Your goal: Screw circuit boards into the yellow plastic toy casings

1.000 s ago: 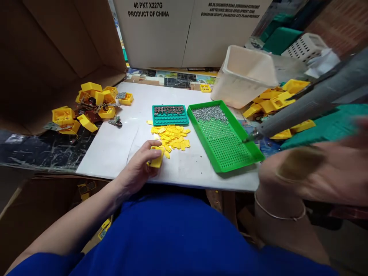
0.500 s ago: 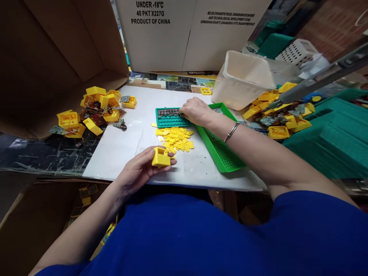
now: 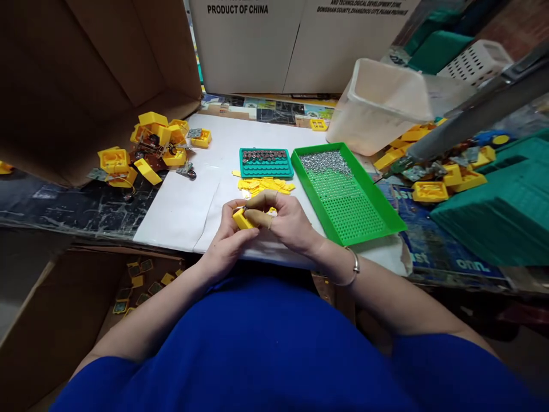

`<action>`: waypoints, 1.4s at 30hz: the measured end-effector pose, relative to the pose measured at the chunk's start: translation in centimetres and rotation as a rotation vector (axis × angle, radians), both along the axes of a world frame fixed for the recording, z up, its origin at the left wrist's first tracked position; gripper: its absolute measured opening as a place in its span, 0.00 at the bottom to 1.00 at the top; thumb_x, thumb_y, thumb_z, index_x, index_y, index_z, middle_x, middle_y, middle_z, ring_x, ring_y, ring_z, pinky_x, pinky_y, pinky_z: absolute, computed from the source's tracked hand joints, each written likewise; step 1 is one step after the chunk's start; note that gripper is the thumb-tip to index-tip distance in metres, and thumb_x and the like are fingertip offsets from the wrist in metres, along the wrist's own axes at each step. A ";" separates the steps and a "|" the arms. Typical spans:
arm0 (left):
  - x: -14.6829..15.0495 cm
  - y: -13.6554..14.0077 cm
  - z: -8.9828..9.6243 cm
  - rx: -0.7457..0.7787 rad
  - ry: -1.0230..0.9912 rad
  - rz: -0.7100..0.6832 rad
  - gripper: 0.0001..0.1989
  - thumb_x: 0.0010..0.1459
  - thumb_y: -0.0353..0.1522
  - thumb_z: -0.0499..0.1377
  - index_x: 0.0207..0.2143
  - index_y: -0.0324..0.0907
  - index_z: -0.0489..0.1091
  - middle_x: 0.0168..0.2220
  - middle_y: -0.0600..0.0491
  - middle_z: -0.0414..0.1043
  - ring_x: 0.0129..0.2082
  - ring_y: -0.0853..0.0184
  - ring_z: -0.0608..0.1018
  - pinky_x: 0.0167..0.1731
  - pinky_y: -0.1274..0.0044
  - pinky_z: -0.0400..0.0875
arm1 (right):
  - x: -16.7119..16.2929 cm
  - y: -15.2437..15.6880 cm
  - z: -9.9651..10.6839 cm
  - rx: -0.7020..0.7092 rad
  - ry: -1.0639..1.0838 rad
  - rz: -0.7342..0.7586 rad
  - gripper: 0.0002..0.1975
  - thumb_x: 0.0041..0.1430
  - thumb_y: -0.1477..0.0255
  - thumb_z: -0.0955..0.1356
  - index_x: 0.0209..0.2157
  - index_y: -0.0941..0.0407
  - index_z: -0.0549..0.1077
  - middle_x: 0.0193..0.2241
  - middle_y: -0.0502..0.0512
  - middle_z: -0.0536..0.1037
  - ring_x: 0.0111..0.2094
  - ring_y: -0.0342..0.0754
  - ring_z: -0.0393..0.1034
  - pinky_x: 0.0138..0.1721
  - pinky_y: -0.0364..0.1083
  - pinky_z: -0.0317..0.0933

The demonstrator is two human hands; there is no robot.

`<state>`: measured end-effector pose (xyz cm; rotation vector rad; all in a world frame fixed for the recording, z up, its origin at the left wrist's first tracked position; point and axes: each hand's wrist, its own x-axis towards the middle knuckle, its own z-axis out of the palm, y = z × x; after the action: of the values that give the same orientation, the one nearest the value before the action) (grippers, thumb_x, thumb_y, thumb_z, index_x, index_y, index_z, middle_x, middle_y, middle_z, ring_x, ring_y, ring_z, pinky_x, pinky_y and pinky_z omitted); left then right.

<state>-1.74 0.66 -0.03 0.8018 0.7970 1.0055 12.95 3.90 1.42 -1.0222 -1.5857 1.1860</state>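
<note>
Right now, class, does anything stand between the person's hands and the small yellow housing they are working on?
Nothing visible does. The left hand and the right hand both already grip the yellow housing directly, above the white sheet.

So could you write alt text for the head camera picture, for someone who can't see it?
Two hands, left and right, hold a small yellow box together over a white table. Behind lie loose yellow bits, a teal tray and a green tray of tiny metal pieces.
</note>
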 end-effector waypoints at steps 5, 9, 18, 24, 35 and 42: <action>0.4 -0.3 0.3 -0.034 0.020 0.025 0.30 0.50 0.28 0.64 0.53 0.48 0.54 0.49 0.55 0.70 0.48 0.66 0.73 0.49 0.75 0.64 | 0.9 0.5 -0.8 -0.090 0.071 0.010 0.06 0.48 0.69 0.74 0.28 0.55 0.76 0.29 0.49 0.77 0.32 0.44 0.69 0.37 0.46 0.64; 0.2 0.0 -0.3 0.070 0.117 -0.030 0.28 0.51 0.29 0.63 0.52 0.48 0.55 0.49 0.54 0.68 0.49 0.64 0.70 0.50 0.74 0.62 | 1.8 1.4 0.3 -0.229 -0.039 0.169 0.08 0.46 0.70 0.75 0.26 0.57 0.74 0.27 0.48 0.75 0.30 0.42 0.67 0.35 0.45 0.62; -0.3 0.8 -2.0 0.128 0.123 -0.078 0.26 0.53 0.28 0.60 0.53 0.48 0.55 0.46 0.56 0.66 0.45 0.66 0.68 0.45 0.75 0.61 | 1.7 2.4 1.6 -0.217 -0.226 0.252 0.05 0.50 0.72 0.71 0.25 0.58 0.71 0.26 0.48 0.73 0.31 0.42 0.65 0.35 0.44 0.58; -0.1 0.8 -1.8 0.205 0.225 -0.061 0.24 0.54 0.30 0.60 0.52 0.46 0.57 0.48 0.53 0.63 0.48 0.64 0.67 0.48 0.73 0.61 | 2.0 2.9 2.4 -0.180 -0.394 0.357 0.03 0.52 0.74 0.69 0.28 0.59 0.70 0.26 0.49 0.72 0.29 0.41 0.64 0.32 0.43 0.57; -0.2 0.7 -2.3 0.243 0.219 -0.055 0.24 0.53 0.30 0.61 0.51 0.47 0.59 0.48 0.54 0.65 0.48 0.64 0.68 0.50 0.73 0.62 | 1.2 2.9 4.2 -0.083 -0.778 0.333 0.03 0.54 0.76 0.71 0.28 0.60 0.73 0.26 0.50 0.73 0.29 0.41 0.63 0.29 0.43 0.54; 0.0 0.9 -1.2 -0.038 -0.061 -0.021 0.20 0.53 0.32 0.62 0.48 0.45 0.62 0.44 0.54 0.74 0.45 0.64 0.78 0.50 0.68 0.69 | 2.7 6.0 4.9 0.085 -0.803 0.142 0.06 0.60 0.70 0.69 0.34 0.58 0.78 0.32 0.54 0.79 0.33 0.46 0.70 0.37 0.47 0.63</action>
<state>-1.70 1.55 -1.23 0.7420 0.7518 0.9892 15.68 9.90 6.27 -1.4504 -2.3299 0.8129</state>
